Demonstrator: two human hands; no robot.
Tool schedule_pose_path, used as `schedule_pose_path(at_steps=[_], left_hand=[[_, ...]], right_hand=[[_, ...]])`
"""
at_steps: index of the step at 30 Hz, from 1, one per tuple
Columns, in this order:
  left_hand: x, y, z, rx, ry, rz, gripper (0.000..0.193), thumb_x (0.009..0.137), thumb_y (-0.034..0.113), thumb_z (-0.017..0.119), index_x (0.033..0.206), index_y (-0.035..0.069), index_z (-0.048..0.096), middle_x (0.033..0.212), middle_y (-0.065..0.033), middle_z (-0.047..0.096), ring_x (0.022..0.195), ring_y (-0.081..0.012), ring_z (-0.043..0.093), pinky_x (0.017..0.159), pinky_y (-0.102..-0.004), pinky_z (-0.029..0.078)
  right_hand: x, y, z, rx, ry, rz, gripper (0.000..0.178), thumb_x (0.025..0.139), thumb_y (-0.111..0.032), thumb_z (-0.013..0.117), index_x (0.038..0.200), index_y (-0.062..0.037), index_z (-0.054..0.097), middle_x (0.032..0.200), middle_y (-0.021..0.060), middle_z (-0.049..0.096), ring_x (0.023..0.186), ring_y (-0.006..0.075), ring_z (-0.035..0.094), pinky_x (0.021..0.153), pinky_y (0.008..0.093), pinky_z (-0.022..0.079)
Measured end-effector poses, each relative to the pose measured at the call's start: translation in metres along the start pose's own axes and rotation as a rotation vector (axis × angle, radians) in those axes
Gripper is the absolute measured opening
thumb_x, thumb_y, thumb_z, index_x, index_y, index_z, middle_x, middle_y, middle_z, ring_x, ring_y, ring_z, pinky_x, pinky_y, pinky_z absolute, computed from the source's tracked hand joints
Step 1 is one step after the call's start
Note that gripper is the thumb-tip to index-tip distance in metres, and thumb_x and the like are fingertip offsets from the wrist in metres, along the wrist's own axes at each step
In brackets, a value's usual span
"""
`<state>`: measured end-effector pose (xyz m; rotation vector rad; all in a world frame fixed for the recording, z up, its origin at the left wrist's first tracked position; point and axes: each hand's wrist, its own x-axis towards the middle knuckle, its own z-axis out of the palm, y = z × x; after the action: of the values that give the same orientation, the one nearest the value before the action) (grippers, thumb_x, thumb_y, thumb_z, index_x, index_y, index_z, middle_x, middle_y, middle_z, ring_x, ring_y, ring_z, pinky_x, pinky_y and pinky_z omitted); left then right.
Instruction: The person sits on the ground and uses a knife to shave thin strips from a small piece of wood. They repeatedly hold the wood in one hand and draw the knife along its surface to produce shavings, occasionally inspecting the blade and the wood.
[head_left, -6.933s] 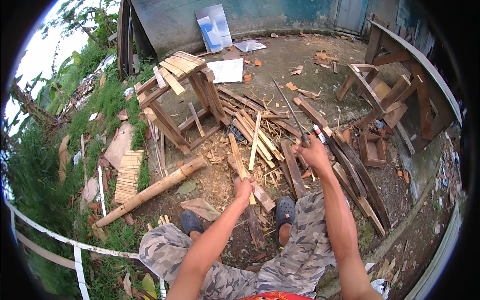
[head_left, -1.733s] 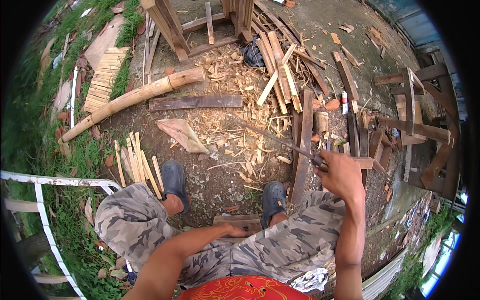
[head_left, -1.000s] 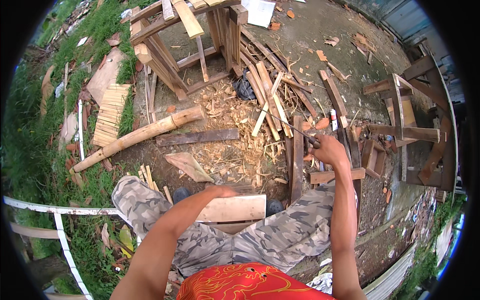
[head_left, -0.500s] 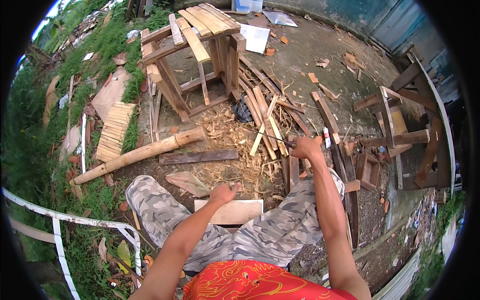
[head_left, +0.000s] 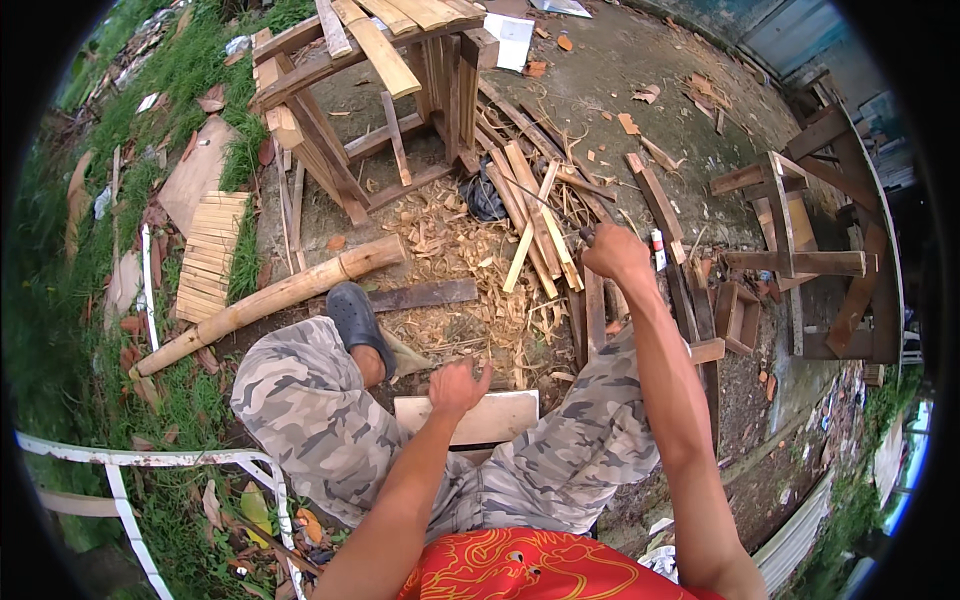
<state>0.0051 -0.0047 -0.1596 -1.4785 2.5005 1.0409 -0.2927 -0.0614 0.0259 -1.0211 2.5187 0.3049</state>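
My right hand (head_left: 616,252) is closed round the dark handle of a long, thin-bladed tool (head_left: 543,203). Its blade slants away to the far left above some wood strips (head_left: 527,215); whether it is a knife I cannot tell. Over the near edge of the shavings, my left hand (head_left: 459,386) has curled fingers and the thumb sticking up. Anything inside that hand is hidden. Just below it, a pale flat board (head_left: 508,416) lies between my thighs. My left foot, in a dark clog (head_left: 354,312), rests beside a dark plank (head_left: 425,293).
A wooden frame (head_left: 350,185) with loose slats on top stands far left. A bamboo pole (head_left: 285,297) and a bundle of split pieces (head_left: 212,255) lie left. Wood shavings (head_left: 455,240) cover the ground ahead. At right are a small wooden box (head_left: 736,318) and an overturned table (head_left: 840,235).
The view has tipped nearer and shifted. My left foot in its clog has come into sight. The tool's blade points more away from me, and my left thumb now points up.
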Motion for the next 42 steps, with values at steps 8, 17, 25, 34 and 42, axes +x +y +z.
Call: schedule_pose_path(at_steps=[8, 17, 25, 34, 42], left_hand=[[0.013, -0.008, 0.002, 0.047, -0.237, 0.050, 0.050, 0.095, 0.046, 0.051, 0.098, 0.001, 0.071, 0.080, -0.0244, 0.071, 0.077, -0.0406, 0.071, 0.074, -0.0507, 0.056], [0.021, -0.017, 0.012, 0.110, -0.257, -0.001, 0.041, 0.092, 0.041, 0.055, 0.088, 0.003, 0.069, 0.079, -0.0227, 0.071, 0.069, -0.0399, 0.070, 0.065, -0.0522, 0.056], [0.025, -0.012, 0.004, 0.087, -0.320, -0.029, 0.037, 0.091, 0.042, 0.056, 0.093, 0.008, 0.069, 0.074, -0.0234, 0.069, 0.071, -0.0429, 0.069, 0.071, -0.0559, 0.053], [0.056, -0.020, 0.013, -0.051, -0.472, -0.243, 0.040, 0.092, 0.045, 0.058, 0.109, 0.011, 0.071, 0.086, -0.0159, 0.074, 0.088, -0.0397, 0.070, 0.079, -0.0492, 0.053], [0.311, 0.022, 0.045, -0.794, -0.189, -0.347, 0.037, 0.100, 0.029, 0.060, 0.119, -0.002, 0.065, 0.095, -0.0077, 0.071, 0.080, -0.0144, 0.065, 0.073, -0.0295, 0.053]], right_hand=[[-0.036, 0.019, -0.013, -0.053, 0.002, 0.004, 0.028, 0.083, -0.016, 0.063, 0.106, -0.0023, 0.070, 0.097, 0.0213, 0.073, 0.093, 0.0387, 0.072, 0.082, 0.0493, 0.056], [0.054, 0.028, 0.005, -0.115, -0.229, 0.098, 0.030, 0.085, -0.012, 0.060, 0.111, 0.0012, 0.069, 0.099, 0.0217, 0.074, 0.093, 0.0366, 0.074, 0.078, 0.0454, 0.059], [0.099, 0.047, -0.017, -0.098, -0.047, 0.090, 0.026, 0.085, -0.011, 0.059, 0.107, 0.0002, 0.066, 0.095, 0.0246, 0.072, 0.091, 0.0394, 0.072, 0.079, 0.0485, 0.058], [0.086, 0.065, -0.025, -0.024, -0.077, 0.120, 0.034, 0.085, -0.021, 0.068, 0.113, -0.0011, 0.065, 0.102, 0.0224, 0.072, 0.096, 0.0391, 0.071, 0.083, 0.0480, 0.056], [0.070, 0.076, -0.029, 0.065, 0.028, 0.035, 0.034, 0.083, -0.018, 0.069, 0.112, -0.0003, 0.065, 0.098, 0.0250, 0.071, 0.094, 0.0389, 0.071, 0.080, 0.0490, 0.057]])
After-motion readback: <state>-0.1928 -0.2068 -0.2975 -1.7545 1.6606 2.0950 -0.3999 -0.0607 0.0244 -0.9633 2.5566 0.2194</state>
